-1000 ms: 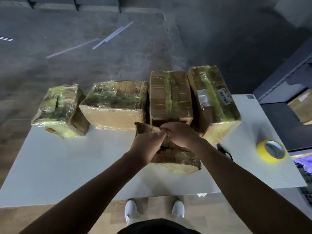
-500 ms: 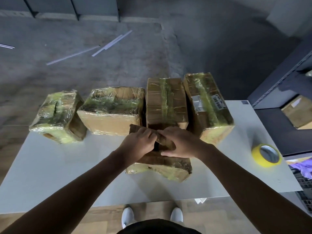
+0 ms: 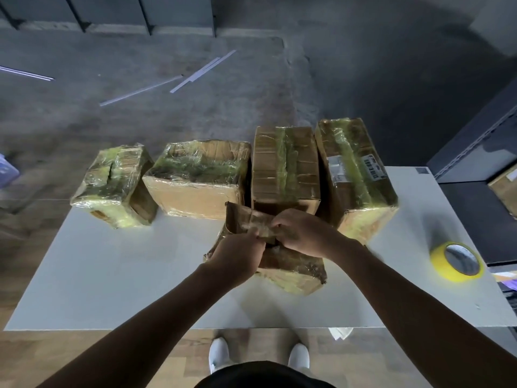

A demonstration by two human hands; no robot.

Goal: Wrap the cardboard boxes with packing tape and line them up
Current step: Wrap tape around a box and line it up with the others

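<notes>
Several taped cardboard boxes stand in a row along the far edge of the white table: a small one at left, a wide one, a narrow one and a labelled one at right. In front of the row lies a crumpled box with yellowish tape on its near side. My left hand and my right hand meet on top of it. Both pinch a strip of clear tape at the box's upper flap.
A yellow roll of packing tape lies on the table's right side. A dark shelf holding a cardboard box stands to the right. Pale strips lie on the concrete floor beyond. My white shoes show below the near edge.
My hands have stayed on the crumpled box, shifting slightly as they work the tape on its flap. The view has tilted down a little.
</notes>
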